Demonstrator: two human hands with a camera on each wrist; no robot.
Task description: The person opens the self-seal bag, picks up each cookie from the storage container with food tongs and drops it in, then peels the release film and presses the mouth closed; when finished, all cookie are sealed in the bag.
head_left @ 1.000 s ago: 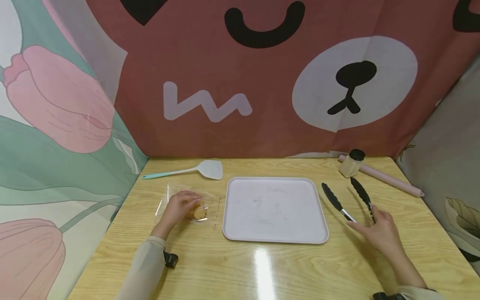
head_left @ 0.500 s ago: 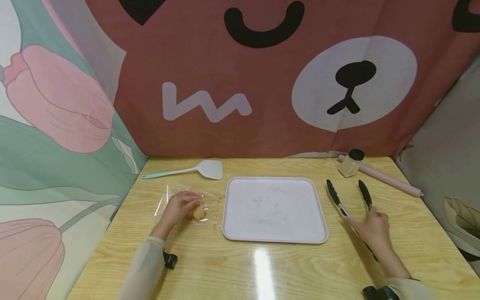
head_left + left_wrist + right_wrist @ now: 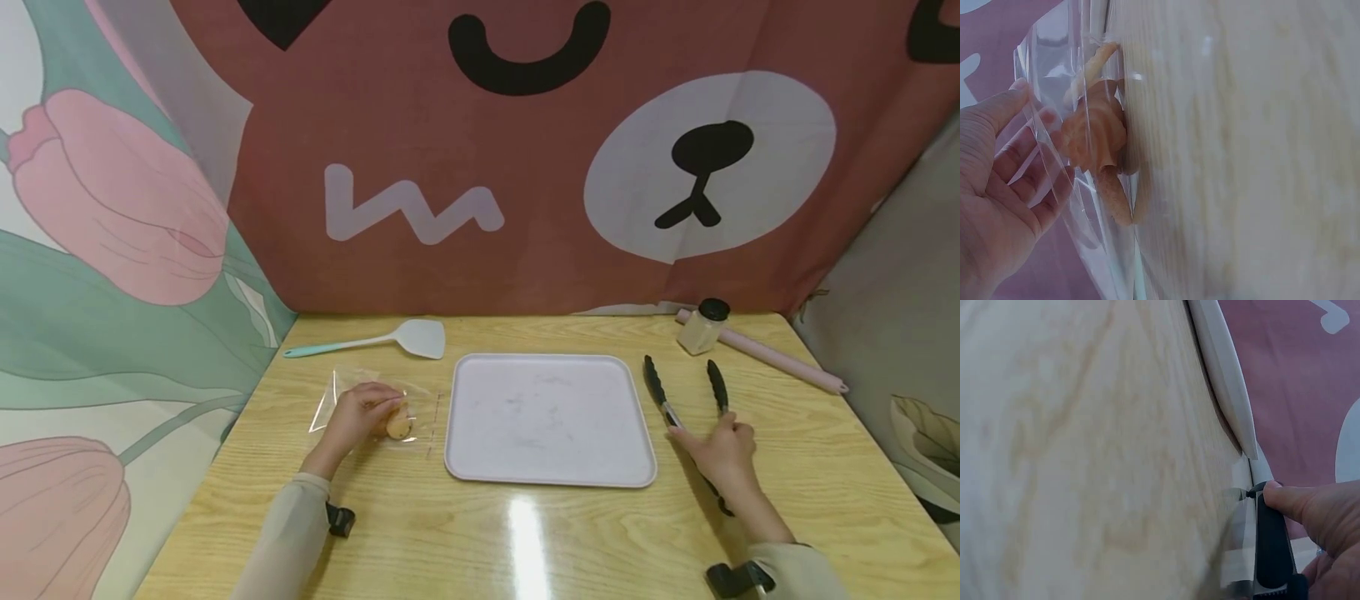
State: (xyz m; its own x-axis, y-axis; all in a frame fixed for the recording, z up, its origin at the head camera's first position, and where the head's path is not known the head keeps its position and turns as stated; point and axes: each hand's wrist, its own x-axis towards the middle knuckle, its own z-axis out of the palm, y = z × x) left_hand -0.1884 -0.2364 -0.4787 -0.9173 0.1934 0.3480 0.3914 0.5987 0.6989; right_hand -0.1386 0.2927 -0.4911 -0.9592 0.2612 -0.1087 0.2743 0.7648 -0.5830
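Note:
In the head view my left hand (image 3: 358,415) pinches a clear plastic bag (image 3: 425,407) left of the tray. Several cookies (image 3: 399,425) lie inside it, partly hidden by the hand. The left wrist view shows a swirled brown cookie (image 3: 1097,134) and paler pieces through the film, with thumb and fingers on the bag's edge. To the right of the tray, my right hand (image 3: 722,457) grips black-tipped metal tongs (image 3: 655,383), their two arms spread apart and pointing away. From the right wrist, the thumb is seen pressing on the tongs' black handle (image 3: 1272,550).
A pale rectangular tray (image 3: 551,475) lies mid-table between the hands. Behind the bag is a white spatula (image 3: 420,339) with a mint handle. A black-lidded jar (image 3: 702,329) and a pink rolling pin (image 3: 780,360) sit at the back right. A printed cloth (image 3: 525,275) hangs behind.
My right hand has moved left with the tongs, closer to the tray. The left hand and the bag have stayed almost still.

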